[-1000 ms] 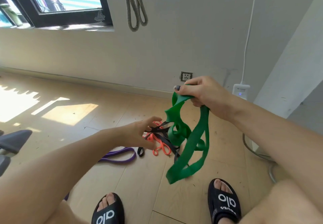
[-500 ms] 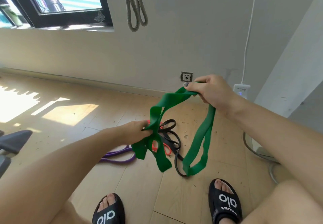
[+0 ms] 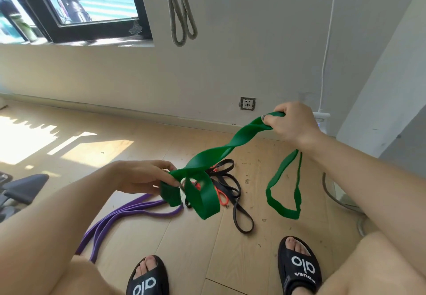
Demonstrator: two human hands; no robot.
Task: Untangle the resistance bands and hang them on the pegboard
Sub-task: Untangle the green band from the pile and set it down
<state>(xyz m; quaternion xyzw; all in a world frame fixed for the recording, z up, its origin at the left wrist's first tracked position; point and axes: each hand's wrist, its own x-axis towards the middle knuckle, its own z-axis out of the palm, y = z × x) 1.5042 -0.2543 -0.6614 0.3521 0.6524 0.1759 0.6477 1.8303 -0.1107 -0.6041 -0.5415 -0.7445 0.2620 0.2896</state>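
Note:
A wide green band [image 3: 230,147] stretches, twisted, between my two hands above the floor. My right hand [image 3: 290,122] grips its upper end near the wall, and a long green loop [image 3: 283,193] hangs below that wrist. My left hand [image 3: 147,175] pinches the band's lower part, where more green loops dangle. On the floor underneath lie a black band [image 3: 239,216], an orange band [image 3: 221,196] and a purple band [image 3: 119,216], partly heaped together. A grey band [image 3: 182,18] hangs on the wall above. No pegboard is in view.
I stand on a light wooden floor with my two feet in black slippers [image 3: 299,267] at the bottom. A wall socket [image 3: 247,104] and a white power strip [image 3: 322,122] with its cable are by the right wall. A window [image 3: 76,2] is upper left; grey equipment [image 3: 20,188] sits at left.
My right hand has moved right and my left hand has pulled the green band's lower part left, so the band is drawn out longer between them. One loop now hangs free under my right wrist.

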